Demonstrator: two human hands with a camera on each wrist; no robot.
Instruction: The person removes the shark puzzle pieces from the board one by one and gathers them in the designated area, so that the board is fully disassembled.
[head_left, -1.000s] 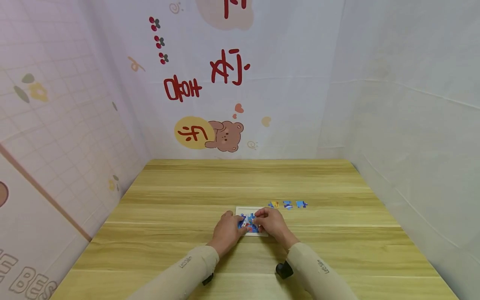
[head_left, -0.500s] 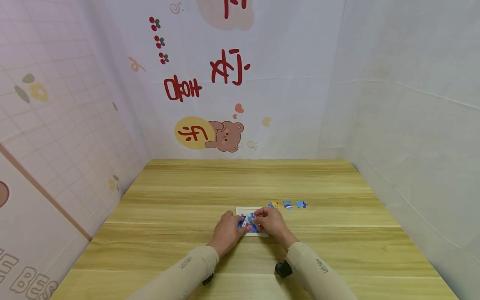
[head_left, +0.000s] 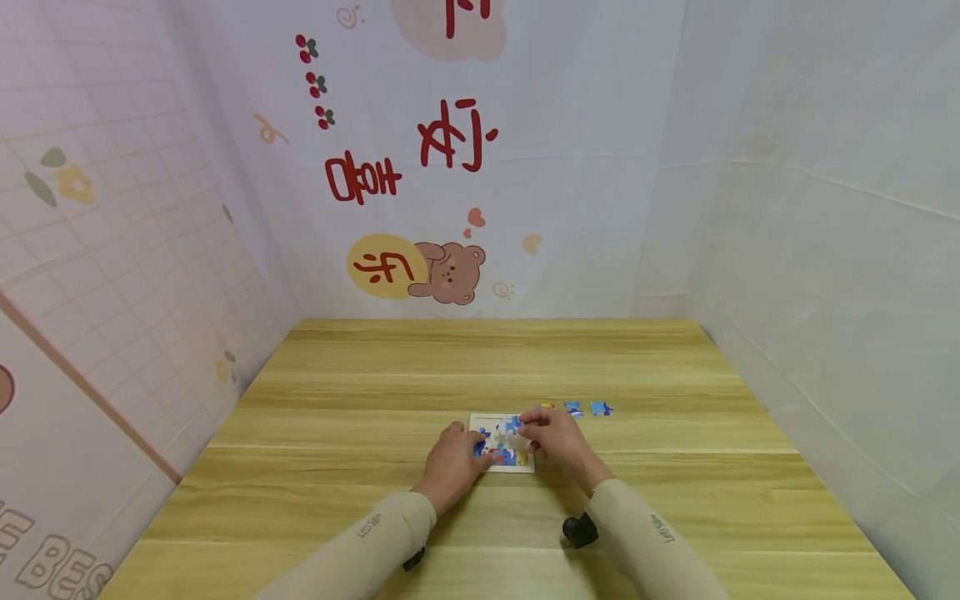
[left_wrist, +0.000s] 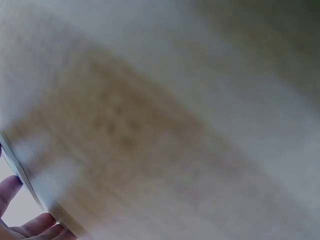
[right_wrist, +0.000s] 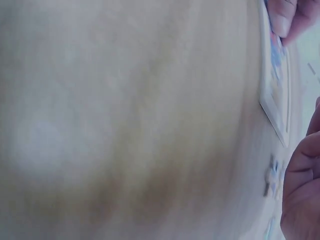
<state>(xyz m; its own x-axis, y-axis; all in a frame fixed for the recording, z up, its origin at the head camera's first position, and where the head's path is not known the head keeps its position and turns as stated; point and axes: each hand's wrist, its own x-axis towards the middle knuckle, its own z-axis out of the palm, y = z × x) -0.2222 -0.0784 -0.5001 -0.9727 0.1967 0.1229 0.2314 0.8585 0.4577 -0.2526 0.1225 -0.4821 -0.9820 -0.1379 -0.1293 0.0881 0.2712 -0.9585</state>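
Right hand [head_left: 558,437] pinches a blue puzzle piece [head_left: 511,425]

Thumb and fingertips clamp it over the white frame [head_left: 510,470], left of that hand. The left hand [head_left: 450,458] rests across the frame's left edge, thumb and forefinger apart. Beyond the right hand, three loose pieces [head_left: 601,408] lie on the bench [head_left: 337,400].

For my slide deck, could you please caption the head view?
Right hand pinches a puzzle piece over a framed jigsaw; left hand grips its left side.
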